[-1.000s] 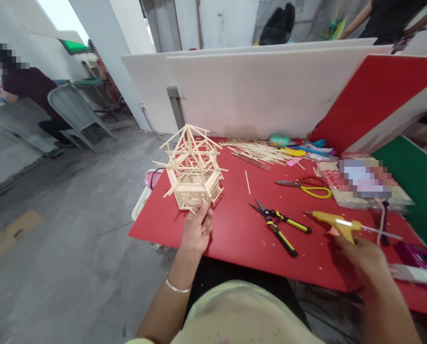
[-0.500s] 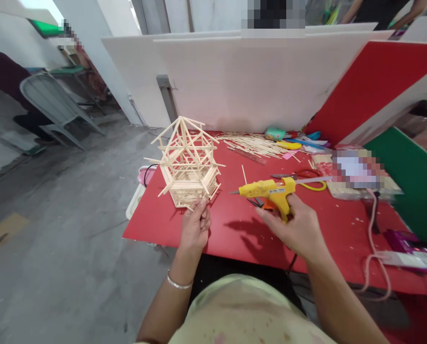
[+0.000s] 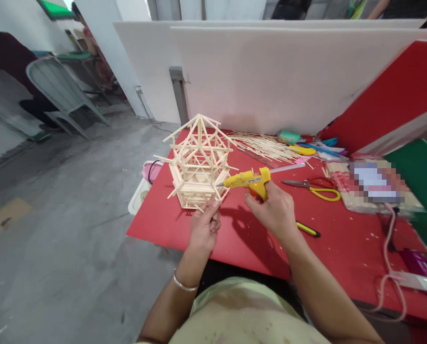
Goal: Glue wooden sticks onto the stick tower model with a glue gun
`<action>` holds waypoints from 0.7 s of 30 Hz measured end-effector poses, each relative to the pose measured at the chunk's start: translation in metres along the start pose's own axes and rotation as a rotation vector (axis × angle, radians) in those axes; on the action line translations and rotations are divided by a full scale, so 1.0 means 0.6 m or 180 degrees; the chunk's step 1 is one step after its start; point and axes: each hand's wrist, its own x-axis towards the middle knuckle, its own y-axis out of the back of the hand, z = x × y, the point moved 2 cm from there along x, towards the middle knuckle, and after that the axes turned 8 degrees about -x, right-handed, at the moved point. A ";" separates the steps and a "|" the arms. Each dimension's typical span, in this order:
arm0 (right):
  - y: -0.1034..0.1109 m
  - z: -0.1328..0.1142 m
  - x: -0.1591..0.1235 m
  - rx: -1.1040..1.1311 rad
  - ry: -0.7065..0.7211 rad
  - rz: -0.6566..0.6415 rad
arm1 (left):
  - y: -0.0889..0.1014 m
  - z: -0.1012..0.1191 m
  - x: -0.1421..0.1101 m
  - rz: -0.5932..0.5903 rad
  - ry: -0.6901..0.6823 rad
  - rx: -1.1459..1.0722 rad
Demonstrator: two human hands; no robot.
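Note:
A hexagonal lantern-like frame of thin wooden sticks (image 3: 199, 165), with a pointed top, stands at the table's left part. My left hand (image 3: 204, 229) is closed in a pinch at its lower front edge. A short wooden stick (image 3: 199, 208) pokes out from those fingertips; whether they also grip the frame I cannot tell. My right hand (image 3: 272, 205) is wrapped round the handle of a yellow hot glue gun (image 3: 245, 180). Its nozzle points left and meets, or nearly meets, the frame's right front corner. A clear glue stick (image 3: 288, 167) sticks out of its back.
On the red table (image 3: 249, 239) lie scissors (image 3: 324, 191), a yellow cutter knife (image 3: 308, 229) and a pile of loose sticks (image 3: 267, 147). A phone (image 3: 374, 181) with a pink cable rests on packages at right. White boards (image 3: 271, 76) stand behind; a chair (image 3: 56, 86) is at left.
My right hand has brought the glue gun left, from a gap beside the frame to its right front corner. The cutter knife is now uncovered. My view has shifted slightly; my left hand keeps its pinch.

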 end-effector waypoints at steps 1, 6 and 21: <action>-0.002 -0.001 0.002 -0.0016 0.0012 0.0002 | 0.000 0.001 0.001 0.0012 0.0014 -0.0011; -0.011 -0.003 0.007 -0.0016 0.0048 0.0014 | 0.001 0.003 0.003 0.0043 0.0039 -0.0042; -0.016 -0.010 0.011 -0.0097 -0.0027 -0.0062 | 0.011 0.002 0.005 0.0051 0.0034 -0.0139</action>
